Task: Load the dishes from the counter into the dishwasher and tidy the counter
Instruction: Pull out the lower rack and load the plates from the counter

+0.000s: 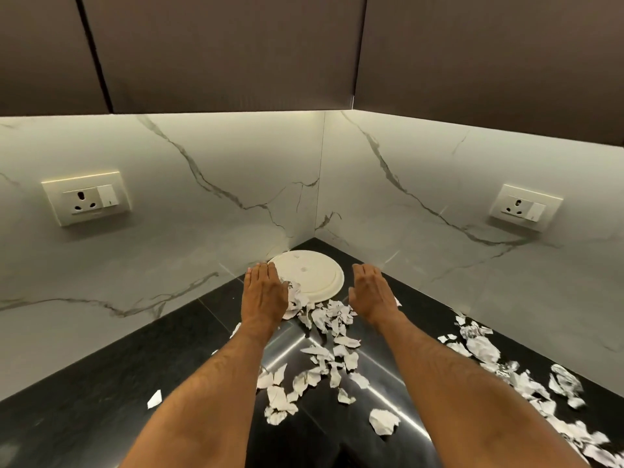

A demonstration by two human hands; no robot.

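The job in hand looks like the tidy-up part: gathering the torn paper off the counter [111, 383]. Both arms reach far into the corner where the two walls meet.

The left hand [265, 290] is flat and palm down, fingers straight and close together. It rests at the left edge of the plate [312, 275], and a few paper bits [332, 319] poke out from under its right side. The right hand [373, 292] is also spread and palm down, just to the right of the plate. I cannot tell for sure if it touches the counter or floats just above it. Neither hand holds or pinches anything.

The plate is white and round. It lies flat in the very back corner, near both walls. It looks upside down, but the view is too small to be sure. Scraps lie against its near edge.

More paper runs in a line between the two arms toward the front. Another big bunch of scraps [526, 380] lies along the right side of the counter, well apart from the hands. One lone scrap [154, 399] sits on the left.

Next, the hands should likely sweep toward each other and pull the paper into one heap. The plate still needs lifting out for the dishwasher, which is not in view. A slow sweep would help, since light scraps can slide off the shiny top.
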